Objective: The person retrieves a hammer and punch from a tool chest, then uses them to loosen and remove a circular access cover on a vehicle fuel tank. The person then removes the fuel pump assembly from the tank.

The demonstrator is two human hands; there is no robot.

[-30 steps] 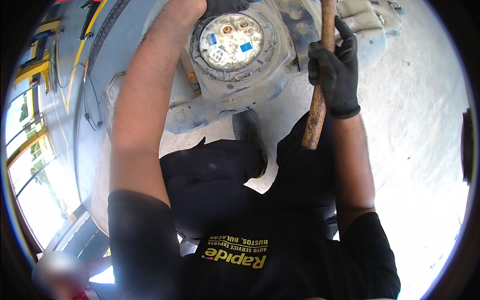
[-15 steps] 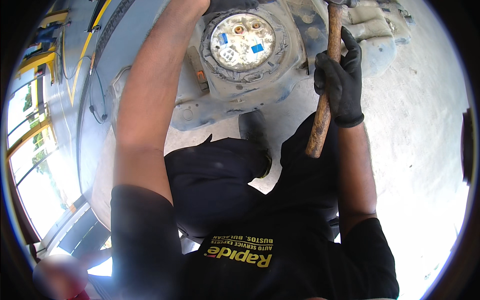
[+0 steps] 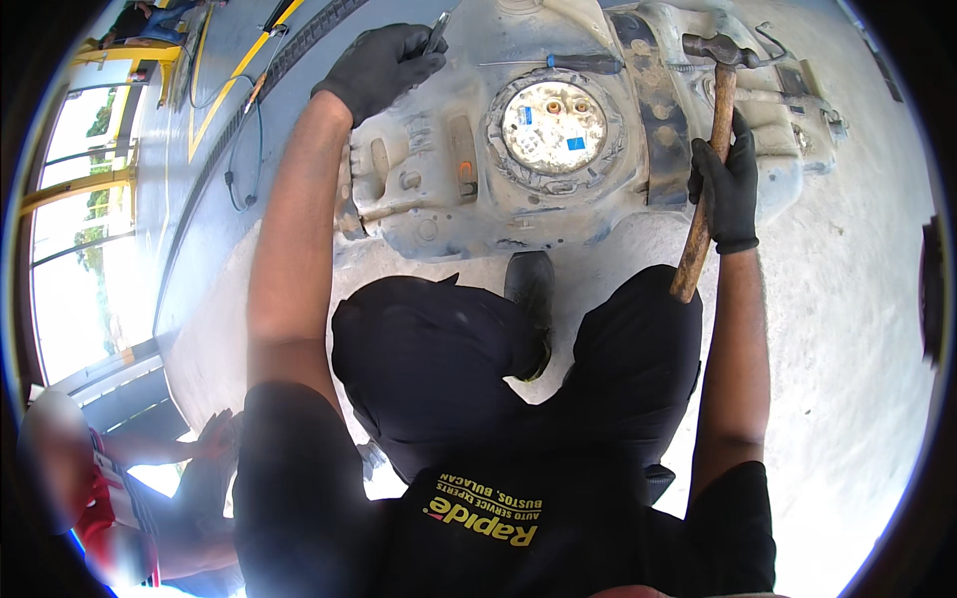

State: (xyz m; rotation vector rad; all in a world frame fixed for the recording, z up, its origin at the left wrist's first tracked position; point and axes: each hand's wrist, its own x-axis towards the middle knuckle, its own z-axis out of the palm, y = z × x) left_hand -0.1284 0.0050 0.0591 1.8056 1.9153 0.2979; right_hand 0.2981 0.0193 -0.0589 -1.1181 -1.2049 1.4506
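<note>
A dusty grey car fuel tank [image 3: 419,217] lies on the floor in front of me. Set in its top is a round, pale, dirt-speckled cap [image 3: 538,140] with two blue patches, ringed by a dark collar. My left hand [image 3: 379,70], in a black glove, is closed on a short metal rod [image 3: 437,34] above the tank's far left part. My right hand [image 3: 728,184], also gloved, grips the wooden handle of a hammer [image 3: 720,110], its head pointing away from me over the tank's right side. A screwdriver [image 3: 586,64] with a blue and black handle rests on the tank beyond the cap.
A dark strap [image 3: 663,125] crosses the tank right of the cap. My knees and a dark boot [image 3: 530,289] are close to its near edge. Another person [image 3: 120,488] is at the lower left. A cable [image 3: 235,189] hangs or lies at the left, near yellow framing [image 3: 110,189].
My left hand has moved leftward from beyond the cap, and the rod in it now shows. The screwdriver and the whole hammer head have come into view. More of the other person shows.
</note>
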